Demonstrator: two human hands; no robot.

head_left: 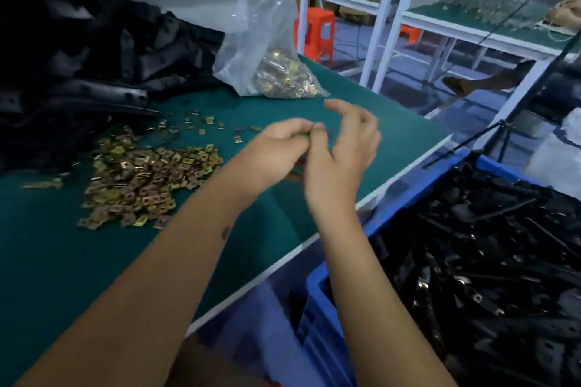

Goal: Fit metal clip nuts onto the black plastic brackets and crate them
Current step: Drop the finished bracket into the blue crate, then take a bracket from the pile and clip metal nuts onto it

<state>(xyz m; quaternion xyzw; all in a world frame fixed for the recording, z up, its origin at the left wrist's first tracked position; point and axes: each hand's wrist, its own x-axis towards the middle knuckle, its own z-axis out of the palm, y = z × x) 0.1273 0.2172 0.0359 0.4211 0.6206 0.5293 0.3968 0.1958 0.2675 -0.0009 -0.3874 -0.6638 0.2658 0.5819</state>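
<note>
Where the left hand [276,148] and right hand [342,151] meet at frame centre, motion blur hides what their pinched fingers [317,127] grasp, perhaps a clip nut. Loose clip nuts [147,179] heap on the green surface [63,261] at left; black brackets [490,254] fill the blue crate [317,298] lower right.

Brassy metal clip nuts [147,179] on matt green table [47,261]; glossy plastic bag [257,31].

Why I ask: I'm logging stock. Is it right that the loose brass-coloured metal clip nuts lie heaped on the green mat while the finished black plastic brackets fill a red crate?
Not quite: in the head view the crate is blue, not red. The loose brass-coloured metal clip nuts do lie heaped on the green mat, and the black plastic brackets fill it.
</note>
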